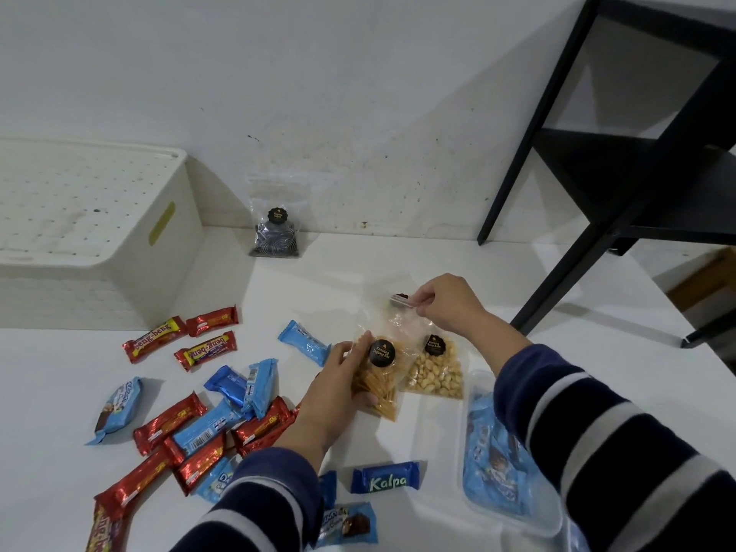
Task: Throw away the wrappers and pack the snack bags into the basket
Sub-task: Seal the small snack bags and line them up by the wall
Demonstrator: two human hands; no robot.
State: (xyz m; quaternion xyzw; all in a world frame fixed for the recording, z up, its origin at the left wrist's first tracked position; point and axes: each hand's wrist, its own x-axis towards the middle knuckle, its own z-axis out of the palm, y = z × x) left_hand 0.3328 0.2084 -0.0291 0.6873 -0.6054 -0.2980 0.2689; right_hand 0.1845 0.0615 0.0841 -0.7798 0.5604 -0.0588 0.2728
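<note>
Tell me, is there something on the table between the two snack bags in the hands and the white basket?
Yes. Red wrappers and a blue wrapper lie between the stick snack bag and nut bag and the white basket. All lie flat, so lifted bags would probably pass over them.

Head-worn, wide-angle, looking forward and down, close over the white surface [398, 256] toward the wall [318, 93].

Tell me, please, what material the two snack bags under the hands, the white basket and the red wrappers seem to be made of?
Stick snack bag and nut bag: thin clear plastic film, glossy; the contents show through.
White basket: apparently rigid moulded plastic, matte, with small perforations.
Red wrappers: probably metallised plastic foil; shiny, crinkled highlights.
</note>
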